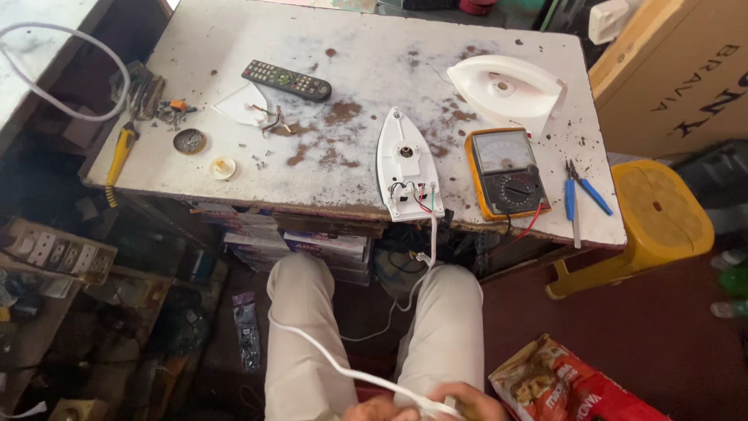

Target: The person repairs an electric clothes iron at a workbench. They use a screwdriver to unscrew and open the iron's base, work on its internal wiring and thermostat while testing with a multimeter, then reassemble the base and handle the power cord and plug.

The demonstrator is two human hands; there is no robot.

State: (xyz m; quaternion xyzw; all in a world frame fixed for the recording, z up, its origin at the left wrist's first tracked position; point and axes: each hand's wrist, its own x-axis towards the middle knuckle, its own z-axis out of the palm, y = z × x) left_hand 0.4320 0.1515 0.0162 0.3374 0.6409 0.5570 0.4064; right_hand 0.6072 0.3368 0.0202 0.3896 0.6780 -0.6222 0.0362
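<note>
White power cord (327, 360) held low over the lap, both hands on its near end.

Left hand (380, 410) and right hand (466, 403) closed around the cord's end; exact pinch hidden by the frame edge. Likely step: working the cord end, which next calls for steadying. Farther up, the opened iron base (407, 165) lay beside the multimeter (506, 173).

Glossy white plastic iron body (407, 160) on a worn, rust-stained painted table (358, 70).
</note>
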